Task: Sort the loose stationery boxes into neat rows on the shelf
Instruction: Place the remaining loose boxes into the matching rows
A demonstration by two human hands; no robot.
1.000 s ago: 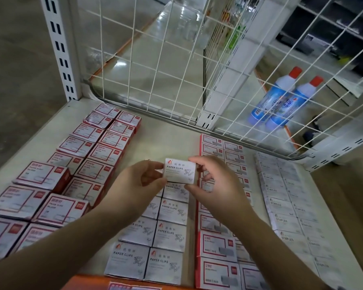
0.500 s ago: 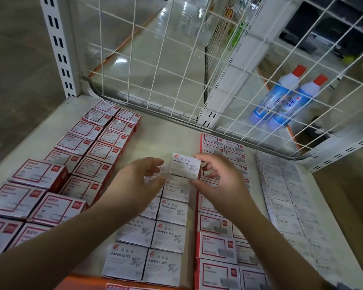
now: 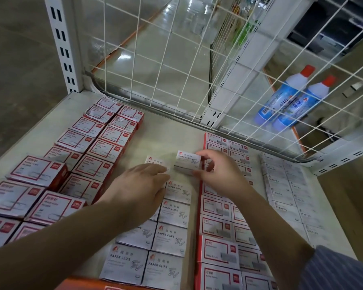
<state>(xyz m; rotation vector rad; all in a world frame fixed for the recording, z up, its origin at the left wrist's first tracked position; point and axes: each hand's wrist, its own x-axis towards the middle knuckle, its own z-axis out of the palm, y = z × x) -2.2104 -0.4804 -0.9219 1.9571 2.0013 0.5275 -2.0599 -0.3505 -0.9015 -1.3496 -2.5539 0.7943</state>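
Two columns of white paper clip boxes (image 3: 172, 237) run up the middle of the shelf (image 3: 168, 130). My right hand (image 3: 220, 174) pinches one paper clip box (image 3: 188, 162) at the far end of the right column, low over the shelf. My left hand (image 3: 138, 189) lies over the far end of the left column, fingertips on another white box (image 3: 155, 161) that is partly hidden under them. Red-bordered boxes (image 3: 105, 149) stand in rows on the left. Red staple boxes (image 3: 218, 225) and white staples boxes (image 3: 285, 193) fill the right.
A white wire mesh panel (image 3: 176, 70) closes the shelf's back, with a slotted upright (image 3: 61, 42) at the left corner. Behind the mesh stand two blue bottles (image 3: 289, 99) with red caps. An orange shelf edge (image 3: 86, 285) runs along the front.
Both hands moved away from me and down toward the shelf. The box held between both hands is now held by the right alone, and the left hand has a second box under its fingers.
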